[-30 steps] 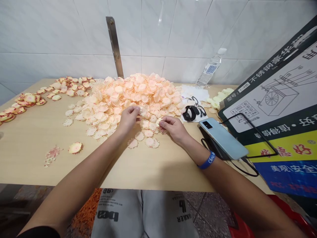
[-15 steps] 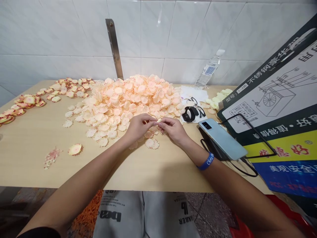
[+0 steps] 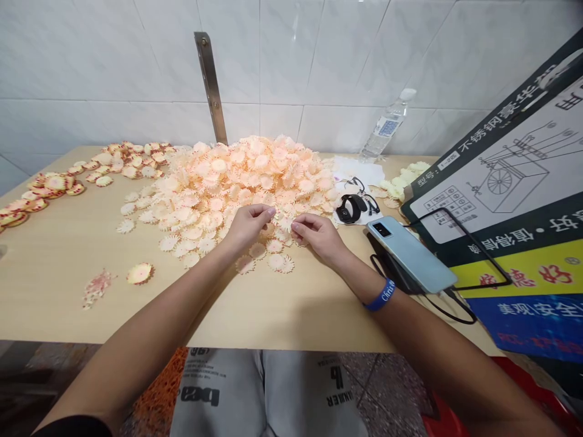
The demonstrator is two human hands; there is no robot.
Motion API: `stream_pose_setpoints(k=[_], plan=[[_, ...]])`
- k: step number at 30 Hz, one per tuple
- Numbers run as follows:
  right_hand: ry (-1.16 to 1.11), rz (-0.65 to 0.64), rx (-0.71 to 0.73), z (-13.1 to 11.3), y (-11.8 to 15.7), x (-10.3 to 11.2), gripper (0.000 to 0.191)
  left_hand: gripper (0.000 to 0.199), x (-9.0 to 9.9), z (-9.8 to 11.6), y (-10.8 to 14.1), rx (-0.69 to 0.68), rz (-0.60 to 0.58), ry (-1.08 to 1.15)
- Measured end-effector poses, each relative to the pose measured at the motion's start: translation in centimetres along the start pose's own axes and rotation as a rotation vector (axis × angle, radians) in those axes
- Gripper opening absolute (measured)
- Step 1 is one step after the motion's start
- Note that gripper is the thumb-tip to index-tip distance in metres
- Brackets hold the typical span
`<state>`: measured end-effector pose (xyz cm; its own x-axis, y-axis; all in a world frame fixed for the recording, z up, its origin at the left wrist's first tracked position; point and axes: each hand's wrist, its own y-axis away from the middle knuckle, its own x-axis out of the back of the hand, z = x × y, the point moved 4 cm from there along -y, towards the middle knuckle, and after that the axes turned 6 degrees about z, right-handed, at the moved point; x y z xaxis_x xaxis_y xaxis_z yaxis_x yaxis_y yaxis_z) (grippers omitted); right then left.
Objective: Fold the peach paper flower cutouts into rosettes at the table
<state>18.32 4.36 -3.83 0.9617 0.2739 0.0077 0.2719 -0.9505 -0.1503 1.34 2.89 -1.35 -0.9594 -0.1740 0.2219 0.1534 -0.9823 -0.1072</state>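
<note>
In front of a large pile of frilled, round, pale pink flower-like pieces, both my hands are raised with a small gap between them. My left hand is closed in a pinch, thumb against forefinger; whatever it may hold is hidden. Facing it, my right hand pinches too, beside pale pieces at its fingertips, and I cannot tell whether one of them is in its grip. Just below the hands lie several loose pink frilled pieces on the table.
Left are red-edged stacks, a single yellowish frilled disc and small pink scraps. Right are a black watch, a light blue phone with a cable, a plastic bottle and a leaning printed cardboard panel.
My hands, which met at the fingertips, have come apart. The left hand has shifted slightly left and up, while the right has stayed nearly in place.
</note>
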Motion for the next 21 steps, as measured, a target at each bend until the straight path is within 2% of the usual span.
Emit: stream_pose_setpoints(k=[7,11,15,21], plan=[[0.0,-0.015,-0.019,0.2,0.0,0.0,0.027,0.04,-1.0,0.5,0.7,-0.079,-0.141,-0.112],[-0.006,-0.008,-0.017,0.5,0.0,0.1,0.026,0.036,-1.4,1.1,1.3,-0.216,-0.171,-0.202],[-0.019,-0.028,-0.01,0.7,-0.1,0.1,0.027,0.028,-1.5,1.2,1.5,-0.293,-0.138,-0.252],[0.02,-0.043,0.004,0.3,0.1,0.2,0.029,0.02,-0.4,1.2,0.8,-0.146,0.0,-0.169]])
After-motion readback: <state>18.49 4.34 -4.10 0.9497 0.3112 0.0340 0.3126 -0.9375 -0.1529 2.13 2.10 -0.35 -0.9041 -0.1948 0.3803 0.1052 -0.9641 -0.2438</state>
